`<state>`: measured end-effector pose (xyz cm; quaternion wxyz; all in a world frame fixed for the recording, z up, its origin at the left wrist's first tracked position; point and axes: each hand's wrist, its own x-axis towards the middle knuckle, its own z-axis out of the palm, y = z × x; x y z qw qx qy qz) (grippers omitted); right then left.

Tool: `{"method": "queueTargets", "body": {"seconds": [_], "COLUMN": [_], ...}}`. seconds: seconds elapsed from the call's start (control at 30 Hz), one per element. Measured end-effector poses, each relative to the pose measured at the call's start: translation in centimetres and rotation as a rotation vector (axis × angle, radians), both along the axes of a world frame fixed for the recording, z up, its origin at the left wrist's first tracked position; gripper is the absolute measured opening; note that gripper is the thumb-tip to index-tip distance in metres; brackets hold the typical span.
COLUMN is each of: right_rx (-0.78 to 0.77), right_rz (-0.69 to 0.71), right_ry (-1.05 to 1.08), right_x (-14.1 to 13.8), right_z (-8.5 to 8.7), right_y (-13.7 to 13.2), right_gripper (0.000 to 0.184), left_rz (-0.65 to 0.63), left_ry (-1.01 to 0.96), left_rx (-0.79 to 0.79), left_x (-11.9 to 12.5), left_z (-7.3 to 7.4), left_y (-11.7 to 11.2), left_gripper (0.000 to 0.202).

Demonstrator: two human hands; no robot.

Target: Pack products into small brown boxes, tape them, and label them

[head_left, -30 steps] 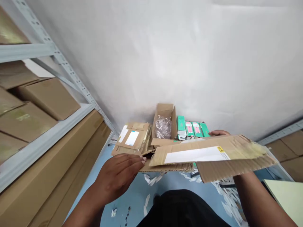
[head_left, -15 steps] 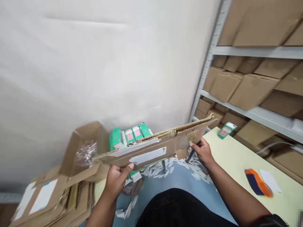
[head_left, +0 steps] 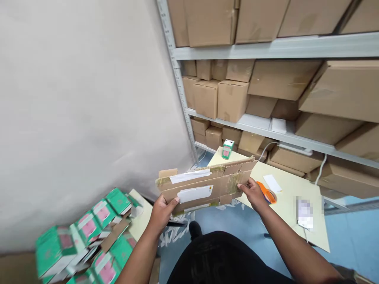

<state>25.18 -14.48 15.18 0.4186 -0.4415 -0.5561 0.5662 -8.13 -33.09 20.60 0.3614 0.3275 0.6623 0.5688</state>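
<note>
I hold a flattened brown cardboard box [head_left: 204,185] with white labels and tape in front of me, above the blue floor. My left hand [head_left: 162,211] grips its lower left corner, fingers curled round the edge. My right hand [head_left: 251,191] grips its right end, thumb on top. The box stands on edge, roughly level, its right end reaching over the near corner of a pale yellow table [head_left: 291,205].
An orange tape dispenser [head_left: 267,192], a white slip and a small green box [head_left: 227,149] lie on the table. Metal shelving [head_left: 266,49] full of brown cartons fills the right. Several green-and-pink boxes [head_left: 97,221] pile at lower left. Paper scraps litter the floor [head_left: 177,232].
My view has swung right, from the floor pile of cardboard towards the shelving and table. My left hand, free a second ago, now grips the flattened box, which both hands carry rightwards.
</note>
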Motion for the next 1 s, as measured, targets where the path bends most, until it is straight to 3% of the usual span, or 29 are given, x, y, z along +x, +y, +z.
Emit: {"method": "queueTargets", "body": {"seconds": [0.27, 0.47, 0.57, 0.73, 0.87, 1.0], "right_rx": [-0.052, -0.092, -0.119, -0.132, -0.117, -0.089], "right_rz": [-0.313, -0.508, -0.587, -0.663, -0.558, -0.449], "right_ry": [-0.121, -0.431, -0.48, -0.534, -0.536, -0.391], "right_x": [4.3, 2.9, 1.6, 1.4, 2.3, 2.8], "right_z": [-3.4, -4.7, -5.0, -5.6, -6.1, -6.3], "right_y": [1.7, 2.7, 3.3, 4.2, 5.6, 7.4], "right_gripper": [0.041, 0.036, 0.033, 0.026, 0.026, 0.038], "left_rz": [-0.4, -0.545, -0.622, -0.671, -0.757, -0.798], "left_ry": [0.003, 0.41, 0.35, 0.006, -0.053, -0.037], "left_rx": [-0.043, -0.174, -0.166, -0.115, -0.146, -0.119], "left_x": [-1.5, -3.9, -3.7, -1.2, 1.1, 3.1], "left_z": [-4.4, -8.2, -9.5, -10.1, -10.9, -12.7], "left_y": [13.7, 23.4, 26.9, 29.8, 29.9, 28.8], "left_gripper": [0.051, 0.04, 0.04, 0.05, 0.053, 0.061]}}
